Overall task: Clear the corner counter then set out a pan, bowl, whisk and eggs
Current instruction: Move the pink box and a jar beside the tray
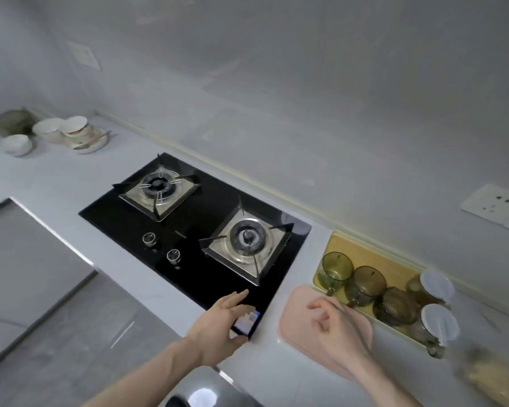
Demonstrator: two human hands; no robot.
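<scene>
My left hand (221,324) hovers over the front right corner of the black gas hob (194,227), fingers spread around a small blue-and-white item (249,320) lying there; I cannot tell whether it grips it. My right hand (335,327) is a closed fist bunched on a pink cloth (300,333) on the white counter to the right of the hob. In the far left corner stand several white bowls (49,129), one patterned bowl on a plate (81,132) with a spoon. No pan, whisk or eggs are clearly in view.
A yellow tray (368,251) against the wall holds several tinted glass cups and two white-lidded jars. A shiny metal object (202,390) sits at the bottom edge. A blurred yellowish thing (488,377) lies at the bottom right. Wall sockets (488,205) are on the right.
</scene>
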